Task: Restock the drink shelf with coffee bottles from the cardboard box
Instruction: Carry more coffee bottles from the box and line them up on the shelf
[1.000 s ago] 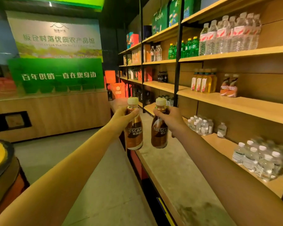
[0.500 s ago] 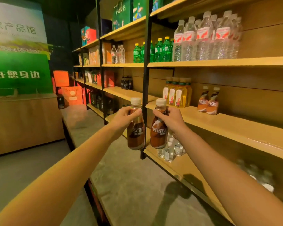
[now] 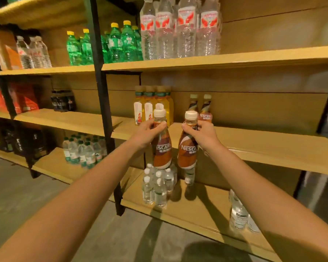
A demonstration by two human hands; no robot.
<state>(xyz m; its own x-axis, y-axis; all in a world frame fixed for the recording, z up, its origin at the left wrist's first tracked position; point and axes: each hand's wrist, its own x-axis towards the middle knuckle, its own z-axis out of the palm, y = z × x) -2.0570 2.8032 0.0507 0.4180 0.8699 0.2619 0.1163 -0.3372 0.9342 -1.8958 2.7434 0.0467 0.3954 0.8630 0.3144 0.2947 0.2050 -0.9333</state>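
Observation:
My left hand (image 3: 147, 132) grips the neck of a brown Nescafe coffee bottle (image 3: 161, 148) with a white cap. Beside it my right hand (image 3: 202, 134) holds a second coffee bottle (image 3: 187, 152) the same way. Both bottles hang upright in front of the edge of the middle wooden shelf (image 3: 263, 148). Two more coffee bottles (image 3: 205, 108) stand at the back of that shelf, just behind my right hand. The cardboard box is out of view.
Yellow drink bottles (image 3: 151, 104) stand left of the coffee on the same shelf. Clear water bottles (image 3: 180, 29) and green bottles (image 3: 121, 42) fill the shelf above. Small water bottles (image 3: 157, 186) sit on the shelf below. A black upright post (image 3: 100, 82) divides the rack.
The view has turned right and closer to the rack. Both hands with their bottles now hang right in front of the middle shelf, near the two coffee bottles standing there.

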